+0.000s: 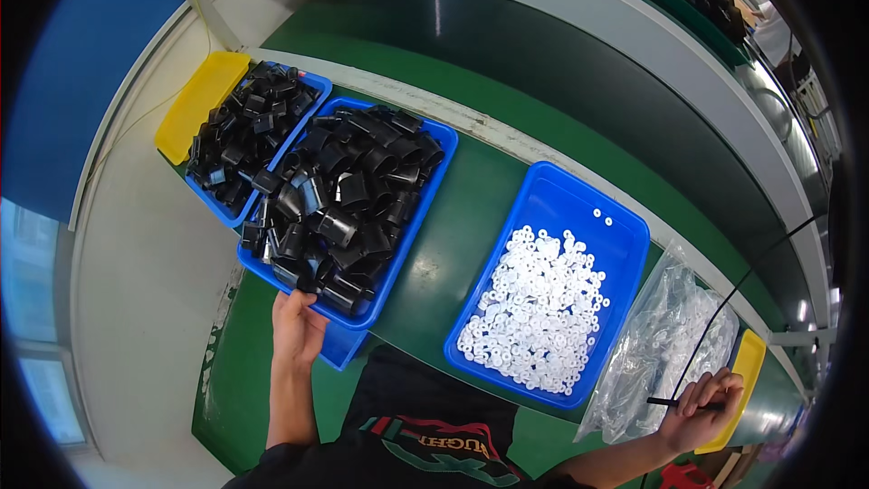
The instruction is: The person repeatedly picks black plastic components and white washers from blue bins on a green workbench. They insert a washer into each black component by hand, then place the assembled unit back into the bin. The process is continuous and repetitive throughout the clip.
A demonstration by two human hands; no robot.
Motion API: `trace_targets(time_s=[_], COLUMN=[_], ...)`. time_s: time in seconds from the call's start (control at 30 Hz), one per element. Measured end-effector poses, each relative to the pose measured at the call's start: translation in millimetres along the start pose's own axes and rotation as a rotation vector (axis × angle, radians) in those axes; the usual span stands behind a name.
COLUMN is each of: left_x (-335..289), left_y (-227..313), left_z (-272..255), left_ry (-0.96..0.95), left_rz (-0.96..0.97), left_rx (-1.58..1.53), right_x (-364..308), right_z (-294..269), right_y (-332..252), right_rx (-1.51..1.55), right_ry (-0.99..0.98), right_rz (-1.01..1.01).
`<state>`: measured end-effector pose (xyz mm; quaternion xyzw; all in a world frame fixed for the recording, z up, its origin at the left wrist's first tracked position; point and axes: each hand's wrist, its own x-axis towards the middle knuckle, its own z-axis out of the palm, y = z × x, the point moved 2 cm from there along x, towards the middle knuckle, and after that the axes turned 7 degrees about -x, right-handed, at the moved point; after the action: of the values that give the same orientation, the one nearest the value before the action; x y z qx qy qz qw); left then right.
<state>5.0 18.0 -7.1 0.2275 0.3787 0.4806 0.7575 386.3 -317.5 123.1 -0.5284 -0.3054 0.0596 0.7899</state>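
Observation:
My left hand (300,327) is at the near left corner of a blue tray (422,204) heaped with black plastic cylindrical parts (353,190). Its fingers are curled in against the rim and the lowest parts; what they pinch is hidden. On the far right, my right hand (701,409) is closed round a slim black pen-shaped tool (663,401), whose end sticks out to the left. A thin black cord (715,315) runs up and right from there. Left of that hand, a second blue tray (563,188) holds a pile of small white washers (534,312), with two lying apart near its far end.
A third blue tray (223,210) of smaller black parts (253,118) adjoins on the left, beside a yellow tray (195,109). Clear plastic bags (661,344) and another yellow tray (744,371) lie at right. A raised ledge (507,134) runs behind the green bench (434,263).

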Motion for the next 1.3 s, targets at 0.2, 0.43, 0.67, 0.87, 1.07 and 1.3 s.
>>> trace_targets(time_s=[0.2,0.43,0.67,0.87,1.07,1.3], left_x=[1.4,-1.1,37.3,78.0,111.2,137.6], left_y=[-5.0,-7.0,-10.0,-39.5,-76.9,-91.5], left_z=[1.5,15.2,52.9,127.2,179.2,216.6], left_ry=[0.004,-0.153,-0.383,-0.581,-0.728,-0.868], left_rz=[0.061,0.071,-0.051,-0.237,-0.384,-0.534], left_rx=[-0.054,0.019,0.131,0.266,0.401,0.429], right_x=[-7.0,-8.8,-8.0,0.3,4.7,16.5], right_z=[-2.3,-7.7,-6.2,9.2,12.7,15.3], right_y=[-6.9,-8.0,-6.0,7.8,52.1,91.1], right_rx=[-0.020,-0.001,-0.179,-0.786,-1.088,-1.243], right_ry=[0.059,0.128,0.247,0.194,0.054,0.017], right_rz=[-0.012,0.028,0.136,0.555,0.549,0.491])
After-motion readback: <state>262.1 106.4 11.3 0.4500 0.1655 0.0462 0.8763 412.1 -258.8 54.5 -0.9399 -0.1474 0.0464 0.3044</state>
